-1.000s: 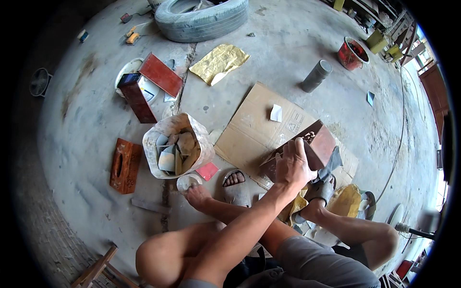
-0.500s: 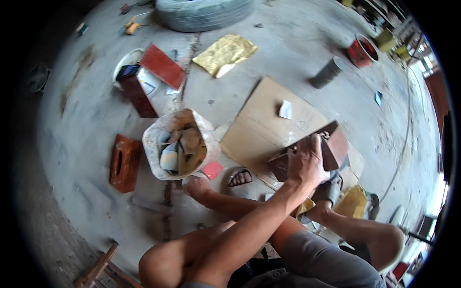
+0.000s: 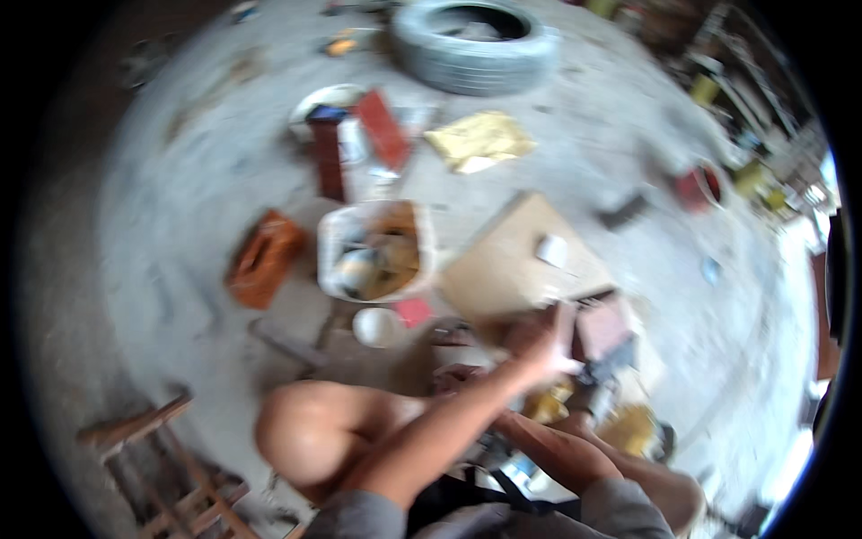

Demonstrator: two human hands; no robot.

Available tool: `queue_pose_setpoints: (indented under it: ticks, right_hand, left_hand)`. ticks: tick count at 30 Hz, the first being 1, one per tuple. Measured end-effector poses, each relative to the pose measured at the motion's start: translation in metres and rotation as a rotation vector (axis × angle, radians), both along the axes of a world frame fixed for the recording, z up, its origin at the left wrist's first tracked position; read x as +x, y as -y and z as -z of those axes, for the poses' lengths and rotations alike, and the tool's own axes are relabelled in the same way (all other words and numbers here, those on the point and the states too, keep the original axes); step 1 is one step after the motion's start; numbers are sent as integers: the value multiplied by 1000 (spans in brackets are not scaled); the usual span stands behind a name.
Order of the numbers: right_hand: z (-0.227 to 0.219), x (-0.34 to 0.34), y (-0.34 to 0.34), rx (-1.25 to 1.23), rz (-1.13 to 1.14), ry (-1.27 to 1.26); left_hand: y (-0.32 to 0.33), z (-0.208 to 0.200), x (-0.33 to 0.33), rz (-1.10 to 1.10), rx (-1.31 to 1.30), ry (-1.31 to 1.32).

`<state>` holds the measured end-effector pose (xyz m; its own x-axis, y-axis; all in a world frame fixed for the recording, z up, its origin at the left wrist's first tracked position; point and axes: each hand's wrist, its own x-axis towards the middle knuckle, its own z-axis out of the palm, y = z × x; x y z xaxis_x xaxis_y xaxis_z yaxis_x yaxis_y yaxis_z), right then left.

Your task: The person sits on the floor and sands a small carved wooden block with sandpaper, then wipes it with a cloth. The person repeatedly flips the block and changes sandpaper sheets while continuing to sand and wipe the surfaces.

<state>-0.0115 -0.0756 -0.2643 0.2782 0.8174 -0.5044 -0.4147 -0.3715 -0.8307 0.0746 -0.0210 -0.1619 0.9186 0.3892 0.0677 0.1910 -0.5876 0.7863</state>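
1. Although the frame is smeared by head motion, we can place our right hand (image 3: pixel 539 341) out over the lower edge of the cardboard sheet (image 3: pixel 516 265), touching the reddish-brown block (image 3: pixel 603 325) that lies on the floor just beside it. Whether the grip is closed on the block or only resting against it, we cannot tell.
2. Our left hand (image 3: pixel 453 377) is mostly hidden behind the right forearm, low near our bent knee (image 3: pixel 301 431); its grip cannot be read either.
3. Further out we see a small white cup (image 3: pixel 375 326) and a pink scrap (image 3: pixel 415 312) just beside it, then the white sack (image 3: pixel 375 251) full of odds and ends, an orange brick (image 3: pixel 263 258) to its left, a yellow cloth (image 3: pixel 479 139) and a tyre (image 3: pixel 474 36) at the far edge. A wooden stool (image 3: pixel 157 449) stands at lower left.
4. We judge the risk to be the blur itself: with the head swinging, the hand is working half unseen, and the block could slip off the cardboard's edge or catch the fingers.
5. Against the earlier frames, the whole scene has slid down in view and lost sharpness, the tyre has come fully into sight, and the right hand remains at the block.
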Motion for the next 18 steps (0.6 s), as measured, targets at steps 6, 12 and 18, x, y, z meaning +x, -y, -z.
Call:
queue_pose_setpoints:
  ticks: [6,12,18]
  right_hand:
    - [-116,92,156,-279,-65,397]
    - [-225,144,139,-174,192,809]
    - [-209,151,106,102,72,1303]
  left_hand:
    - [4,8,-32,-64,66,50]
    - [18,53,-59,-104,-70,100]
    - [21,51,-62,-115,-110,54]
